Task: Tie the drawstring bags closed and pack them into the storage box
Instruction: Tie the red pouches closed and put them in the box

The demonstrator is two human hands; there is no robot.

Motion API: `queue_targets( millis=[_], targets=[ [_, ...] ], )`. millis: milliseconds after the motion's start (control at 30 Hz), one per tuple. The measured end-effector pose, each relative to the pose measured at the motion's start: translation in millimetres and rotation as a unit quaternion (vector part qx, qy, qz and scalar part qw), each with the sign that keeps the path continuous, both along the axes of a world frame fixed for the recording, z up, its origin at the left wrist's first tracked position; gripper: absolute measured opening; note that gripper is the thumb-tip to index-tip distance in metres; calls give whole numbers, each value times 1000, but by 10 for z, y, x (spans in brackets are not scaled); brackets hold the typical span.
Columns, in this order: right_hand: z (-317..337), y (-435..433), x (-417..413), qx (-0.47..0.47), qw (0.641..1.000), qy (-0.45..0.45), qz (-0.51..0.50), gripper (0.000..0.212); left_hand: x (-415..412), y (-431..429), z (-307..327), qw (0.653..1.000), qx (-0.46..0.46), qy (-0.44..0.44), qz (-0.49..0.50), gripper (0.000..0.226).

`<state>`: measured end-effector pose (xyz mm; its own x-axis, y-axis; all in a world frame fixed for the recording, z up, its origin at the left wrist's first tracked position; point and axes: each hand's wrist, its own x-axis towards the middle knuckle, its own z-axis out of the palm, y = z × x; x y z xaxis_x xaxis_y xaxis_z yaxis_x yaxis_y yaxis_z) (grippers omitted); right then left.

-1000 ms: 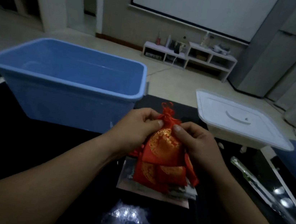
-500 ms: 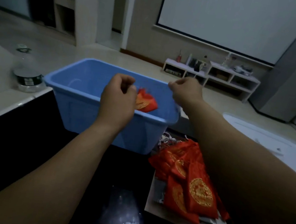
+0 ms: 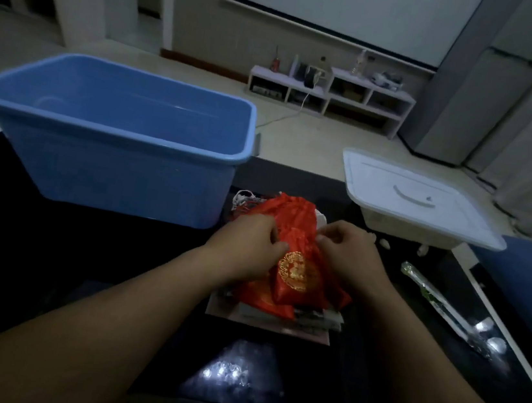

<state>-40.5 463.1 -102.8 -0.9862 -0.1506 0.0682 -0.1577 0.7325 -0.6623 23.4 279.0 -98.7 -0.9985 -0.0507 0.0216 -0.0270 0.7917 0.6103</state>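
Left hand [image 3: 244,249] and right hand [image 3: 348,256] each pinched, fingers curled, the upper edge of the top red drawstring bag [image 3: 297,274] on the pile just beside the blue storage box [image 3: 111,160]; it looked light, limp and slippery, best taken at the neck.

Red drawstring bags [image 3: 295,273] piled on papers, blue storage box [image 3: 122,148] beside

The left hand [image 3: 244,249] and right hand [image 3: 348,256] are bare, as are the 2 forearms [image 3: 106,325].

Gold emblem [image 3: 297,270] on bag [image 3: 321,288] illegible
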Motion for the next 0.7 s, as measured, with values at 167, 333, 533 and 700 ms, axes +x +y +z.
queue_targets(
  millis=[167, 333, 533, 700],
  targets=[
    [-103, 328, -85, 125, 987, -96, -23, 38, -134, 166, -98, 997, -24, -68, 36, 37],
    [-239, 401, -118, 115, 986, -124, 9, 36, -206, 200, -74, 996, 25, -60, 57, 20],
    [-169, 336, 20, 175, 984, -17, -30, 23, -125, 224, -81, 997, 39, -30, 64, 18],
    [280, 350, 184, -144, 987, 48, -57, 19, -76, 246, 106, 985, 150, 70, 52, 26]
  ],
)
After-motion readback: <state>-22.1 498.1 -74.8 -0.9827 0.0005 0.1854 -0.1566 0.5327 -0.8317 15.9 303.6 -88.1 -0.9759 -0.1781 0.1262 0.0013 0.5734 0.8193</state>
